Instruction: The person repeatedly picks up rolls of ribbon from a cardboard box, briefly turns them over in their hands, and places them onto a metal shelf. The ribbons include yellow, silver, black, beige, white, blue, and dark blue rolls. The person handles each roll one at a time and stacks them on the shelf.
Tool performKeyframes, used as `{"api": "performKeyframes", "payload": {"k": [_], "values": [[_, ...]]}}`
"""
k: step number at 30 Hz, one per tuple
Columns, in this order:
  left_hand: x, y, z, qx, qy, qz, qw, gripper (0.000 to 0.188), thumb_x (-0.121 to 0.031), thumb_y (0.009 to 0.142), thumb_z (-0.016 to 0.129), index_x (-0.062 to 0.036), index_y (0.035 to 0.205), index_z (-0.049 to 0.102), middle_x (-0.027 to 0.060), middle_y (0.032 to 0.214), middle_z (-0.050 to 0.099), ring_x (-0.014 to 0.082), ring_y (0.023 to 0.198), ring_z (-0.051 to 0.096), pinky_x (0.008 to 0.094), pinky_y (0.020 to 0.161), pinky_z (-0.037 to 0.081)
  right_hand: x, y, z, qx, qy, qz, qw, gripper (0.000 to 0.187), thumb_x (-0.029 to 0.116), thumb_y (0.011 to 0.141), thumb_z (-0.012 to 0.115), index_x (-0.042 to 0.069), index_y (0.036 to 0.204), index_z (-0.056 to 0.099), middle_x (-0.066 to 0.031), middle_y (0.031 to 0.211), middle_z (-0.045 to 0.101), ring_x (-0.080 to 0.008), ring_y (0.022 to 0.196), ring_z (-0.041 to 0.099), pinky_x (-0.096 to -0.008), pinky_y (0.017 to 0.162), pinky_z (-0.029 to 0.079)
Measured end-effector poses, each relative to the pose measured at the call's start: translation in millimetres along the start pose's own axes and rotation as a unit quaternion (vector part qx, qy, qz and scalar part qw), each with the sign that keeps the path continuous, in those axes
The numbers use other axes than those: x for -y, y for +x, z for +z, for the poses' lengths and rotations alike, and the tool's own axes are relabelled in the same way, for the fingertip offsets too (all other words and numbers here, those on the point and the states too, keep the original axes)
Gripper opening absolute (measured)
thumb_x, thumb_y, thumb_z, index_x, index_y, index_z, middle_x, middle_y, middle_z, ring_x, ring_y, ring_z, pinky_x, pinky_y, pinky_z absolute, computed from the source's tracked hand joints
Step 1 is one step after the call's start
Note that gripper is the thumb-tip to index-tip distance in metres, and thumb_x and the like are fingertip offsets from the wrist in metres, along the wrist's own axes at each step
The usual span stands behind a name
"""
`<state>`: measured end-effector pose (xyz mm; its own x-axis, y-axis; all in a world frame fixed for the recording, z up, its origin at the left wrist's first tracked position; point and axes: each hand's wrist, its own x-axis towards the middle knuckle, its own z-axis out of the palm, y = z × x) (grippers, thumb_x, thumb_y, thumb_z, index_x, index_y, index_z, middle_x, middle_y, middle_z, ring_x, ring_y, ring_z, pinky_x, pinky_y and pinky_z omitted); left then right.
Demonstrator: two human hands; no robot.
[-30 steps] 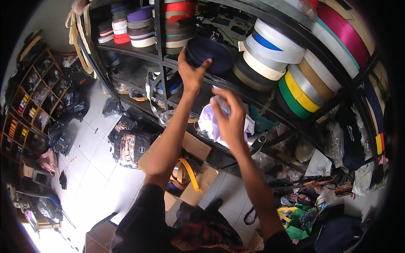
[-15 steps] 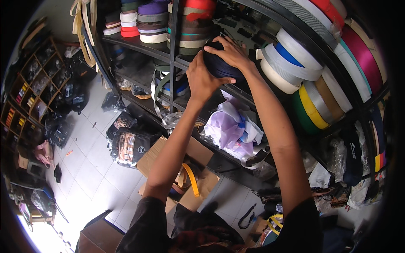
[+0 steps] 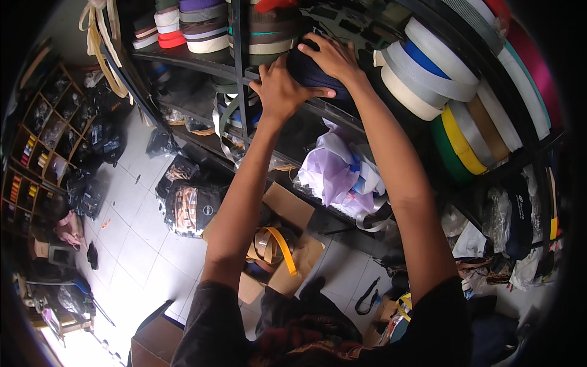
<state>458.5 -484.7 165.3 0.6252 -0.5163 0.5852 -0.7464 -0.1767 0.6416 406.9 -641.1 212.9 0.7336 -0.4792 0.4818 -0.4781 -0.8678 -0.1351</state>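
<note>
Gripping a dark navy webbing roll (image 3: 315,70) at the shelf's (image 3: 202,61) front edge, left hand (image 3: 282,92) and right hand (image 3: 335,56) close around it; stacked rolls (image 3: 195,27), white rolls (image 3: 422,76) crowd either side.

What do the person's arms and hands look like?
Both arms are bare from the short dark sleeves down. The left hand and right hand wear no gloves, and no rings or watch show.

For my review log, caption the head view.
Left hand and right hand grip a dark navy webbing roll on a black metal shelf.
</note>
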Motion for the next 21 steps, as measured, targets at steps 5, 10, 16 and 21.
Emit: {"api": "performKeyframes", "payload": {"k": [5, 10, 16, 21], "values": [[1, 1, 0, 0.018, -0.021, -0.010, 1.000, 0.124, -0.067, 0.030, 0.088, 0.0010, 0.128, 0.055, 0.0136, 0.121, 0.065, 0.0368, 0.122, 0.047, 0.0633, 0.098, 0.030, 3, 5, 1, 0.017, -0.013, -0.002, 1.000, 0.040, 0.046, 0.095, 0.050, 0.019, 0.121, 0.064, -0.0053, 0.124, 0.065, -0.0249, 0.117, 0.059, -0.0592, 0.107, 0.024], [7, 5, 5, 0.009, -0.025, -0.004, 1.000, 0.124, -0.067, 0.032, 0.089, -0.0017, 0.132, 0.054, 0.0143, 0.122, 0.064, 0.0374, 0.123, 0.046, 0.0637, 0.099, 0.027, 11, 14, 7, 0.002, -0.020, 0.007, 1.000, 0.032, 0.037, 0.093, 0.052, 0.018, 0.114, 0.067, -0.0078, 0.114, 0.069, -0.0289, 0.112, 0.062, -0.0533, 0.105, 0.030], [7, -4, 12, -0.043, -0.072, 0.011, 0.996, 0.108, -0.054, 0.044, 0.093, -0.0049, 0.133, 0.056, 0.0199, 0.118, 0.060, 0.0372, 0.119, 0.047, 0.0554, 0.099, 0.032, 11, 10, 12, -0.027, -0.008, 0.021, 0.999, 0.030, 0.039, 0.092, 0.053, 0.021, 0.111, 0.068, -0.0072, 0.109, 0.071, -0.0303, 0.110, 0.063, -0.0556, 0.106, 0.028], [8, -6, 17, -0.061, -0.075, 0.000, 0.995, 0.110, -0.056, 0.042, 0.092, -0.0040, 0.133, 0.056, 0.0205, 0.121, 0.059, 0.0361, 0.122, 0.045, 0.0500, 0.100, 0.033, 16, 9, 1, -0.002, -0.005, 0.039, 0.999, 0.031, 0.037, 0.090, 0.055, 0.021, 0.112, 0.071, -0.0055, 0.107, 0.072, -0.0250, 0.106, 0.066, -0.0586, 0.105, 0.028]]}}
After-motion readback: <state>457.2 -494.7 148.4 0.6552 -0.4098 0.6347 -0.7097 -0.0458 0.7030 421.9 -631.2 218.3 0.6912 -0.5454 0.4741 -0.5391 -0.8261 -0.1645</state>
